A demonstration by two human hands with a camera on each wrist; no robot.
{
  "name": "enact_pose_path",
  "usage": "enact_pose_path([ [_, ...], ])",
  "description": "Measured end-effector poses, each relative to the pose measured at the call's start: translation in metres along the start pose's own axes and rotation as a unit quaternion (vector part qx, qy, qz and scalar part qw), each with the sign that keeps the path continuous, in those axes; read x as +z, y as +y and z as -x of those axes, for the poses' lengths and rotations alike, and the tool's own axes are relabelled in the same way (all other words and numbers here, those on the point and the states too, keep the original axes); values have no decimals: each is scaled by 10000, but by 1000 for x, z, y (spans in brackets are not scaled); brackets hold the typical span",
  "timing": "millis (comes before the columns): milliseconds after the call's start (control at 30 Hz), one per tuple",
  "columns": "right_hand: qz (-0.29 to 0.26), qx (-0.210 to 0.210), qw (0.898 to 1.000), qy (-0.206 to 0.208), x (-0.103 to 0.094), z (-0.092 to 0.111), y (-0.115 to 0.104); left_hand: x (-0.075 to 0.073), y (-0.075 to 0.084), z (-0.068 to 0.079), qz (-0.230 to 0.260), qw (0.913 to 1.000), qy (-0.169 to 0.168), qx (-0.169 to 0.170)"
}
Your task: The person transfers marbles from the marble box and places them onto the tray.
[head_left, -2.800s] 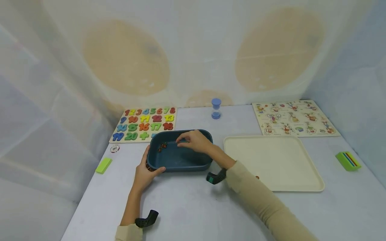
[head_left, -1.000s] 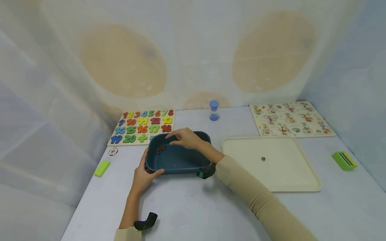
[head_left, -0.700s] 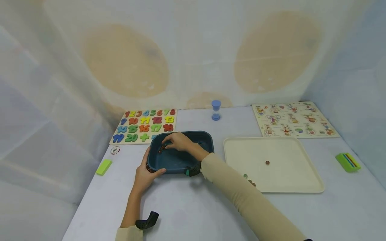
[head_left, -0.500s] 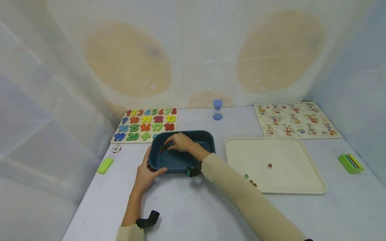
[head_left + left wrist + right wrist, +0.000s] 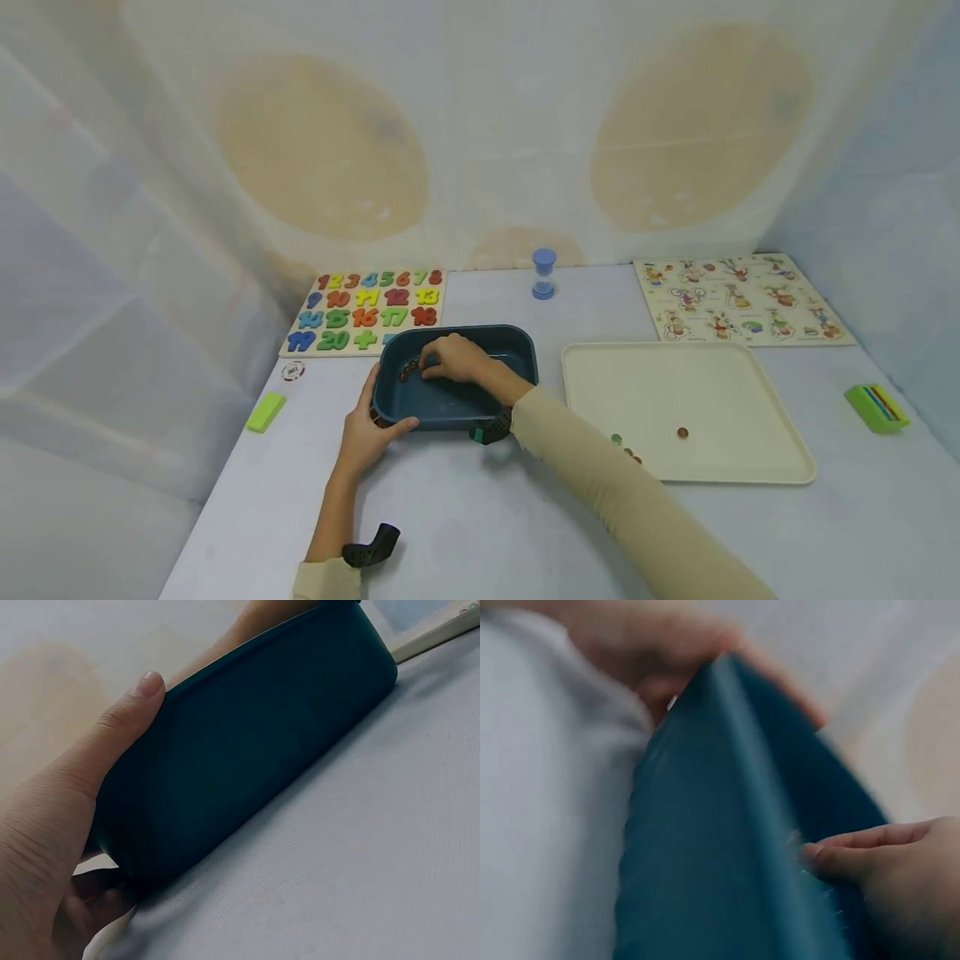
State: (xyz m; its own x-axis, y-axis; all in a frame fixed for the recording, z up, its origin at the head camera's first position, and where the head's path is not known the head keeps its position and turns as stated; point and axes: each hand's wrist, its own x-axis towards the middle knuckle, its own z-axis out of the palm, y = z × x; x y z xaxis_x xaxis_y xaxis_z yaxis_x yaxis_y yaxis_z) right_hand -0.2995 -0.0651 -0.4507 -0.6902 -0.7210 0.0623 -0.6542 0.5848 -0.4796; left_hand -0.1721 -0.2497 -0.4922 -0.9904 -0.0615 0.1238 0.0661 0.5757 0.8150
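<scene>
My left hand (image 5: 363, 435) grips the left end of a dark teal basin (image 5: 450, 422), thumb on the near rim and fingers round the end. In the left wrist view, the thumb of the left hand (image 5: 52, 802) lies against the basin's near wall. Inside the basin, my right hand (image 5: 459, 360) pinches with thumb and forefinger just right of a small cluster of brown marbles (image 5: 407, 372). In the right wrist view, the right hand (image 5: 900, 877) has its tips together at a small, blurred glassy marble, mostly hidden.
Right of the basin lies a cream tray (image 5: 750, 400) with a brown marble (image 5: 682, 432), a green marble (image 5: 616, 439) and others near its edge. Behind stand a number puzzle (image 5: 375, 312), a blue hourglass (image 5: 543, 273) and a picture board (image 5: 742, 300). Green blocks (image 5: 876, 408) lie far right.
My right hand reached left into the marble cluster, then drew back slightly right. A brown marble on the tray rolled toward the near edge. The left hand keeps its grip on the basin.
</scene>
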Motion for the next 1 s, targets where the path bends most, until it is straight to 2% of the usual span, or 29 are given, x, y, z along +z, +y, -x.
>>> enact_pose_path([
  [67,-277,-168,9991,286,-10,14,2,2,0,0,20,10000,-11,-9],
  [167,-657,-387,9939,791,-32,48,8,3,2,0,34,10000,-7,-62],
  [267,-846,-508,9866,1298,-56,94,21,4,3,0,3,9999,-5,-105],
  [333,-763,-428,9833,1595,-71,127,35,4,3,1,-32,9999,-19,-118],
  [467,-506,280,9815,1826,-90,193,66,2,4,2,-49,9998,-40,-165],
  [633,-97,1084,9756,1909,-91,256,106,0,3,2,-55,9998,-48,-164],
  [700,61,1313,9722,1939,-86,273,119,-1,3,1,-61,9998,-50,-157],
  [800,201,1629,9691,1841,-78,287,131,-2,3,0,-71,9998,-35,-189],
  [900,258,1831,9681,1694,-73,294,136,-2,4,0,-59,9998,-27,-195],
  [1000,288,1826,9690,1639,-70,297,138,-2,5,0,-31,9998,-48,-210],
])
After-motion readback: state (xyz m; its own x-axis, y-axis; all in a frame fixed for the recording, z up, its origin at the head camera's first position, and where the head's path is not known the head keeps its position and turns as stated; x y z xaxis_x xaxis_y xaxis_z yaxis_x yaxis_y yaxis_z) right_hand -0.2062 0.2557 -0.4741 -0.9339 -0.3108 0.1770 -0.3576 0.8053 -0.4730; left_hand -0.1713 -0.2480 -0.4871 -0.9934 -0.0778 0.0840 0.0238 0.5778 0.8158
